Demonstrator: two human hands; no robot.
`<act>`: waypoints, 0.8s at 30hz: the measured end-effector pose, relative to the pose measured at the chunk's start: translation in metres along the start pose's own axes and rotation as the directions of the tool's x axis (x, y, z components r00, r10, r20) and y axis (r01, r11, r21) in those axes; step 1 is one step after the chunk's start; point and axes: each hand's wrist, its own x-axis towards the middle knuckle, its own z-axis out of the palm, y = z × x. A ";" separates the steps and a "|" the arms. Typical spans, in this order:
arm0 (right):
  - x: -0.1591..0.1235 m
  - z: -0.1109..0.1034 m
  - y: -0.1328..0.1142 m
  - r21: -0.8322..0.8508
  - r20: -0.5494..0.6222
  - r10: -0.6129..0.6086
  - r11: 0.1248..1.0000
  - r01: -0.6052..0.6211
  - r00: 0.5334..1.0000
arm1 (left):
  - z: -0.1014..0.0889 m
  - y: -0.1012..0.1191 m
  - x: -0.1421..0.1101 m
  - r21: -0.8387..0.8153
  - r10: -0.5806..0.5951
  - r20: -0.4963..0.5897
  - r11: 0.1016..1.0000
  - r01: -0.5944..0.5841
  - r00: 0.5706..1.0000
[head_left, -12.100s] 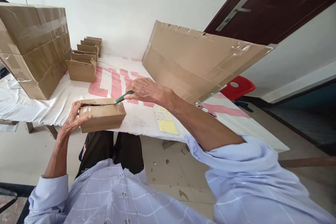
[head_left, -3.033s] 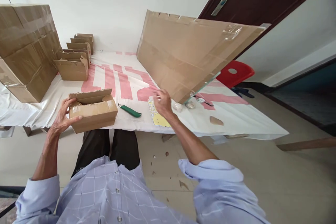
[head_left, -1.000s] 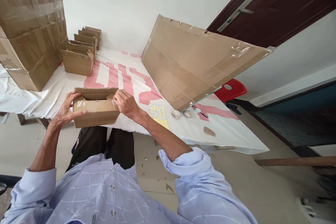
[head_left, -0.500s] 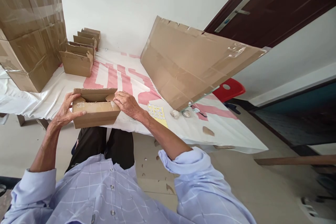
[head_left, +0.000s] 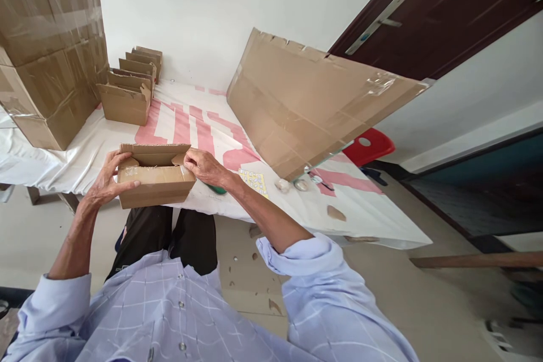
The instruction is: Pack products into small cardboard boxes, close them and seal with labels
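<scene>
right hand [head_left: 203, 165], at yellow sheet [head_left: 254, 180] three seconds ago, now moved to right end of small carton [head_left: 156, 184]. carton at front edge of cloth-covered table [head_left: 373, 222], between both hands, top open, back flap raised. left hand [head_left: 104, 179] clamps left end, thumb flat on front face. right thumb and fingers pinch upper right corner; fingertips partly hidden. red lettering [head_left: 197, 130] on cloth illegible. mark on dark trousers [head_left: 148, 229] too small to read.

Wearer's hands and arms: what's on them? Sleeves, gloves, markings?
Left hand and right hand are bare: no gloves, watch or rings visible. Forearms uncovered below rolled-up sleeves, pale lavender-blue like the buttoned shirt, which has thin white grid lines.
</scene>
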 end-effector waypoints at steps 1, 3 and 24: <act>0.000 0.001 0.001 -0.019 -0.003 -0.010 1.000 0.010 1.000 | 0.000 -0.001 0.000 0.000 0.002 -0.001 1.000 -0.002 1.000; -0.001 0.003 0.002 -0.068 -0.017 -0.046 0.997 0.045 0.999 | 0.001 -0.002 0.000 -0.003 0.004 -0.004 1.000 -0.004 1.000; -0.011 0.010 0.003 -0.117 -0.114 -0.155 0.983 0.141 0.981 | 0.000 0.005 0.000 -0.001 -0.007 0.012 1.000 0.007 1.000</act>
